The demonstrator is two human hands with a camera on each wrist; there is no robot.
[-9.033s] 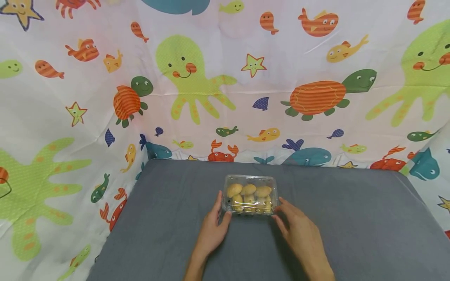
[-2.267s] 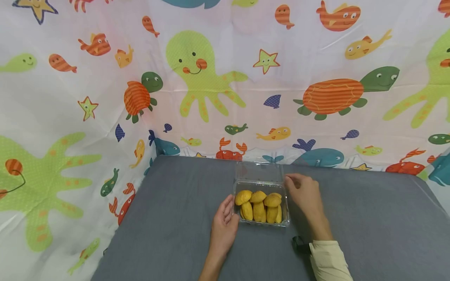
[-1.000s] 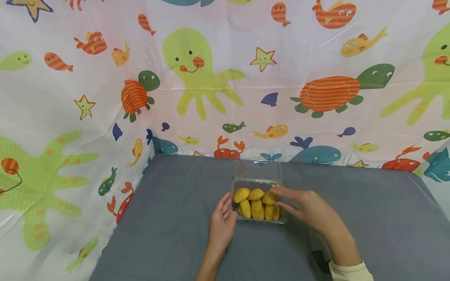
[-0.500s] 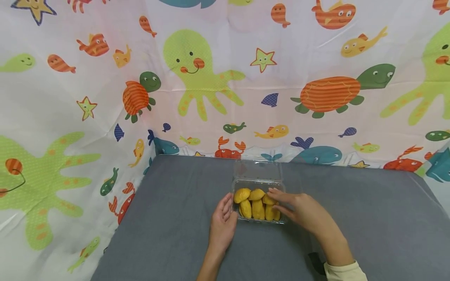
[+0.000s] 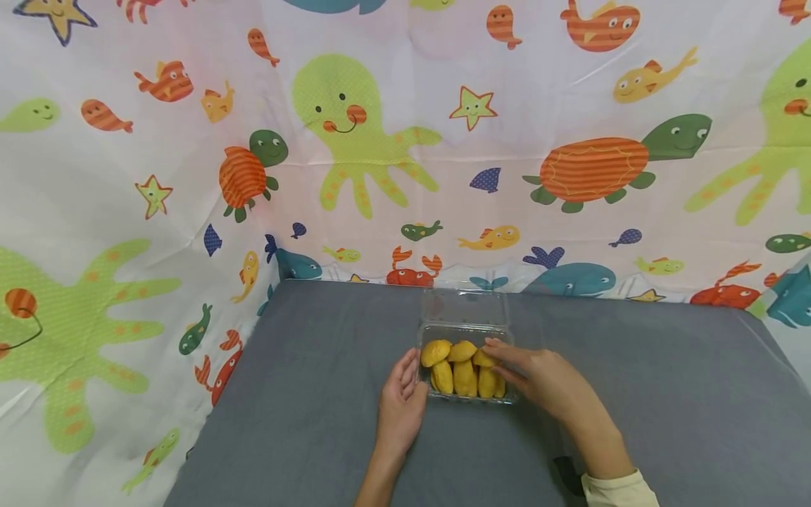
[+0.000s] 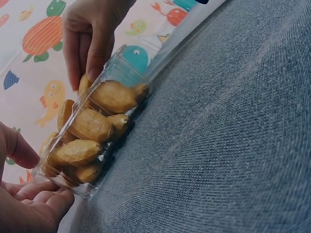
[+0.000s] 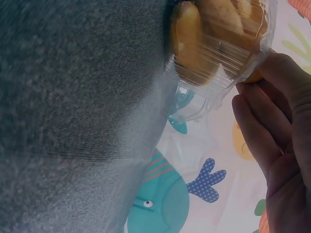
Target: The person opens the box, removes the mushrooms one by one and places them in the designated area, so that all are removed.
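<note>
Head view: right grip [image 5: 550, 382] pinches yellow piece [image 5: 483, 358]

For elbow room, we've got wide stretches of grey cloth tabletop [image 5: 317, 352] off to both sides, plus a lane between the bare left hand [image 5: 400, 408] and bare right hand [image 5: 548, 380] up to the front of the clear plastic hinged box [image 5: 469, 399]. Inside it's tight for us: the chunky yellow lumps [image 5: 464, 377] sit packed together, with the left hand plugging one end and the right reaching over the other, while the folded-back transparent lid [image 5: 465, 308] and white sea-animal-print curtain [image 5: 393, 77] limit us behind.
</note>
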